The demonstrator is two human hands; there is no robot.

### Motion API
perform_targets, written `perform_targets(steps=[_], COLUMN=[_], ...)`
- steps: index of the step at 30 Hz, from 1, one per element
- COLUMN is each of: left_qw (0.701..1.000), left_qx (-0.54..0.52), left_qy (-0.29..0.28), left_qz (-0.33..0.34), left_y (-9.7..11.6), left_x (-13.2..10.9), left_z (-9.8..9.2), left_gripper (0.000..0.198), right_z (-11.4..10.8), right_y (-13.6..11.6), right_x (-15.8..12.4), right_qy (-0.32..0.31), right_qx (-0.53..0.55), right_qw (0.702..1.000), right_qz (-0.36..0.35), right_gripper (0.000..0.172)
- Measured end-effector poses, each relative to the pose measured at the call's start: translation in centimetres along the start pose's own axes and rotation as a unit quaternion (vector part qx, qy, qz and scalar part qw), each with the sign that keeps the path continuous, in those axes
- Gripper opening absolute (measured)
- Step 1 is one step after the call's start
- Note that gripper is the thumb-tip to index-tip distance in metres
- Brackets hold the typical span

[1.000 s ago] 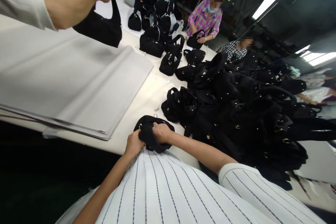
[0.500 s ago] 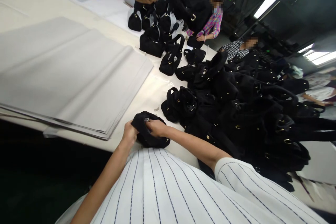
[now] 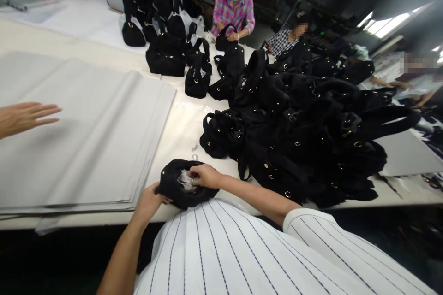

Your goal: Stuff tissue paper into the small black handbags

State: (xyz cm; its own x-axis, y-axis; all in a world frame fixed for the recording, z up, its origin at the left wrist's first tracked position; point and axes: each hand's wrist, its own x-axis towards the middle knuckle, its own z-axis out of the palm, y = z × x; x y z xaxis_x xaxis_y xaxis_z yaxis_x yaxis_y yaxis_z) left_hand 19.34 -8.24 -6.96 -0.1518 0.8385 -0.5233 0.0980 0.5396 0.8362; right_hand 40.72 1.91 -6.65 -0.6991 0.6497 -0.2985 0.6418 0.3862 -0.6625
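Observation:
Against my striped shirt at the table's edge is a small black fabric bag [image 3: 173, 189], its mouth facing up. My left hand [image 3: 151, 200] is closed round the bag's left side. Crumpled pale paper [image 3: 187, 180] shows inside the opening. My right hand [image 3: 206, 176] reaches in at the mouth with its fingers pinched on this paper. Two small pale bits [image 3: 194, 152] lie on the table just beyond the bag.
Large sheets of grey-white paper [image 3: 79, 133] lie stacked at left, a co-worker's hand [image 3: 29, 117] over them. A heap of black bags [image 3: 297, 124] with gold fittings covers the right. Stuffed bags [image 3: 166, 55] stand farther back. A person in a plaid shirt [image 3: 233, 7] handles another bag.
The view has swung, so the table's things sit farther left. My left hand has shifted along the bag, and the paper inside now shows. A co-worker's hand has appeared over the sheets.

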Motion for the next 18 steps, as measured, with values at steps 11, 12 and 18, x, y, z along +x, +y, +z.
perform_targets(steps=[11,12,18], left_qw=[0.966,0.956,0.802], left_qx=[0.182,0.224,0.532], left_qy=[0.044,-0.004,-0.080], left_qz=[0.177,0.189,0.261], left_y=[5.8,6.2,6.7], left_x=[5.1,5.8,5.9], left_z=[-1.6,-0.5,3.9], left_gripper=[0.045,0.046,0.045], right_z=[-1.6,-1.6,-1.7], right_y=[-0.4,-0.5,0.6], right_x=[-0.3,-0.2,-1.0], right_qy=[0.125,0.118,0.172], right_qx=[-0.153,-0.147,0.111], right_qw=[0.978,0.980,0.979], right_qz=[0.073,0.058,0.002], right_gripper=[0.018,0.013,0.023])
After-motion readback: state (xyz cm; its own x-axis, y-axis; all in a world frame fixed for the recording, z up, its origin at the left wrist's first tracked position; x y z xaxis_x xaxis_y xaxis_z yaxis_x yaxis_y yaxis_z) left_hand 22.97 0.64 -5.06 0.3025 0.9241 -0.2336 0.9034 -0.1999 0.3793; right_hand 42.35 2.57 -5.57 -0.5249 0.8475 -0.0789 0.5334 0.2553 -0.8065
